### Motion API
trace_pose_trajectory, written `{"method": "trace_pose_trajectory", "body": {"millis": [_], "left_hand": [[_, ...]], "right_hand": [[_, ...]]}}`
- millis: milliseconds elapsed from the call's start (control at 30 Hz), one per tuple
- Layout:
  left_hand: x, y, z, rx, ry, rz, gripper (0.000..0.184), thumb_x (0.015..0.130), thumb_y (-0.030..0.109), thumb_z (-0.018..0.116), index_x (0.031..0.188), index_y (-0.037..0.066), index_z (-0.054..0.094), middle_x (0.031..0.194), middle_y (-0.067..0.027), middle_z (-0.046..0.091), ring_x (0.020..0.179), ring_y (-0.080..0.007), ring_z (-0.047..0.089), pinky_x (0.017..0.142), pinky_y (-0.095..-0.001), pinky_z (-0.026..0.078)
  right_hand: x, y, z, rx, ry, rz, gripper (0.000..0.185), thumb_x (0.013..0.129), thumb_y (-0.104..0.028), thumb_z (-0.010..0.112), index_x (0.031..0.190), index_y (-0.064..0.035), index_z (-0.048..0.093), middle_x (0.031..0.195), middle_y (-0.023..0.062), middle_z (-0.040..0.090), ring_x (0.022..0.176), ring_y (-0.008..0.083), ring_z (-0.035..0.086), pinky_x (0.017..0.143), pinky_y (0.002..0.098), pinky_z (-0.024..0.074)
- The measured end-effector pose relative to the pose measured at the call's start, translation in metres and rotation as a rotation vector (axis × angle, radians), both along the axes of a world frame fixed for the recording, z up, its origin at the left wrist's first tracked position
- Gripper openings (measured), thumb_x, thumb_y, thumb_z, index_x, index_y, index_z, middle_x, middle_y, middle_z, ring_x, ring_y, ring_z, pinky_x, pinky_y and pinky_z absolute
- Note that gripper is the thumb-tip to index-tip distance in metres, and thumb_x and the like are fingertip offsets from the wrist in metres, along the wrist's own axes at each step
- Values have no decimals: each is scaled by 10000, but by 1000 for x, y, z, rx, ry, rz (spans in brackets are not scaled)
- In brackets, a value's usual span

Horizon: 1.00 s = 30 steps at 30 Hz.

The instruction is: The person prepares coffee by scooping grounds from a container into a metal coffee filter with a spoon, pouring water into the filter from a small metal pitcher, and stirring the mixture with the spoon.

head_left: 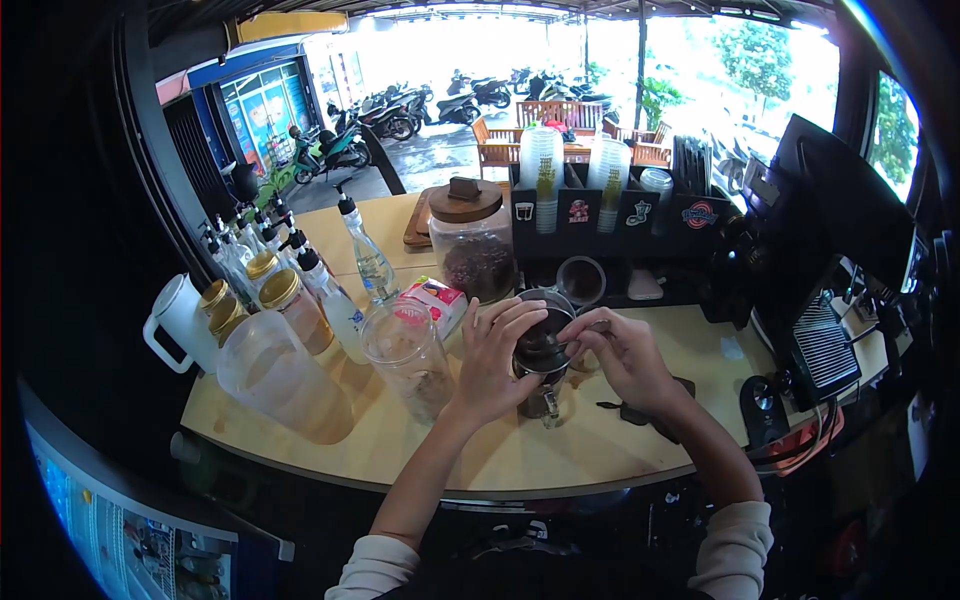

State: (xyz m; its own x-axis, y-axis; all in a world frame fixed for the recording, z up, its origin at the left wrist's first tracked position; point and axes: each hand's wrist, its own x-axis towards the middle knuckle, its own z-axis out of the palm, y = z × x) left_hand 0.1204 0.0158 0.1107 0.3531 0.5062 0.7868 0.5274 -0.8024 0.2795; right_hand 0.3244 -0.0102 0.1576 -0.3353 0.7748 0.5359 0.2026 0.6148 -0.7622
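In the middle of the counter stands a glass jug (541,388) with dark contents and a clear handle facing me. My left hand (492,358) curls round its left side, fingers reaching over the rim and thumb against the side. My right hand (622,362) is closed in a pinch over the jug's opening; whatever thin thing it may hold is too small to make out. Left of my left hand is a tall clear plastic pitcher (410,365). Behind that lies a pink and white carton (436,300). A round, clear-rimmed vessel (581,284) sits just behind the jug.
A large frosted jug (280,378), gold-lidded jars (296,308) and several pump bottles (374,262) crowd the left. At the back are a wooden-lidded jar (470,245) and a black cup rack (600,215). A dark flat object (655,412) and a monitor (840,190) are right.
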Motion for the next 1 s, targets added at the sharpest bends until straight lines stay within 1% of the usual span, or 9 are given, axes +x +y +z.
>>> {"method": "trace_pose_trajectory", "body": {"millis": [133, 233, 333, 533, 600, 733, 800, 933, 1000], "left_hand": [[-1, -1, 0, 26, 31, -3, 763, 607, 152, 783, 1284, 157, 430, 1307, -41, 518, 1279, -276, 420, 1130, -565, 155], [0, -3, 4, 36, 66, 7, 763, 612, 161, 783, 1285, 148, 427, 1306, -49, 510, 1282, -278, 417, 1131, -568, 152], [1, -5, 5, 23, 37, 3, 755, 651, 174, 770, 1310, 150, 404, 1318, -13, 502, 1280, -250, 418, 1141, -564, 108], [-3, 0, -2, 96, -91, -26, 831, 628, 155, 785, 1329, 124, 339, 1313, -56, 502, 1262, -274, 441, 1124, -594, 120], [-3, -1, -4, 55, -51, -9, 869, 616, 165, 800, 1337, 121, 316, 1282, -85, 519, 1253, -285, 452, 1116, -609, 120], [-3, -3, -4, 49, -73, 0, 867, 619, 196, 814, 1330, 116, 324, 1260, -92, 529, 1242, -282, 467, 1118, -608, 115], [-2, -1, -4, 53, -63, 4, 878, 620, 221, 832, 1328, 110, 324, 1268, -94, 533, 1218, -281, 497, 1119, -599, 119], [2, -7, 3, -18, -94, 47, 897, 616, 239, 850, 1327, 104, 320, 1237, -105, 566, 1185, -284, 531, 1115, -586, 132], [4, -10, 11, -95, -151, 88, 930, 603, 250, 863, 1333, 92, 309, 1197, -113, 600, 1165, -286, 549, 1110, -537, 186]], "right_hand": [[4, 11, 21, 22, 47, 14, 122, 957, -10, 469, 987, 5, 586, 761, 62, 640, 709, 96, 628, 643, 254, 509], [2, 13, 35, -170, -149, 127, 98, 957, -20, 462, 955, 21, 551, 781, 85, 633, 660, 105, 625, 585, 250, 496], [-11, 15, 34, -86, -74, 187, 83, 952, -23, 465, 964, 20, 535, 763, 83, 622, 649, 105, 623, 575, 251, 489], [-16, 14, 37, -72, -179, 179, 70, 951, -26, 469, 969, 28, 511, 749, 65, 608, 633, 99, 612, 581, 250, 486], [-18, 14, 34, -63, -155, 166, 105, 979, -33, 443, 935, 21, 522, 814, 46, 612, 667, 79, 599, 611, 231, 487], [-17, 19, 25, -185, 19, 166, 161, 1009, -111, 427, 947, 15, 504, 855, 71, 612, 682, 95, 618, 623, 239, 505], [-17, 17, 17, -138, 8, 197, 191, 1023, -163, 413, 987, 10, 485, 868, 90, 614, 695, 105, 622, 625, 245, 512], [-3, 18, 19, -118, 265, 152, 248, 1033, -246, 395, 1023, -10, 472, 916, 147, 616, 681, 147, 623, 615, 261, 515], [11, 19, 24, -109, 539, 127, 255, 1032, -250, 404, 993, -13, 490, 906, 147, 617, 664, 150, 610, 596, 262, 506]]}}
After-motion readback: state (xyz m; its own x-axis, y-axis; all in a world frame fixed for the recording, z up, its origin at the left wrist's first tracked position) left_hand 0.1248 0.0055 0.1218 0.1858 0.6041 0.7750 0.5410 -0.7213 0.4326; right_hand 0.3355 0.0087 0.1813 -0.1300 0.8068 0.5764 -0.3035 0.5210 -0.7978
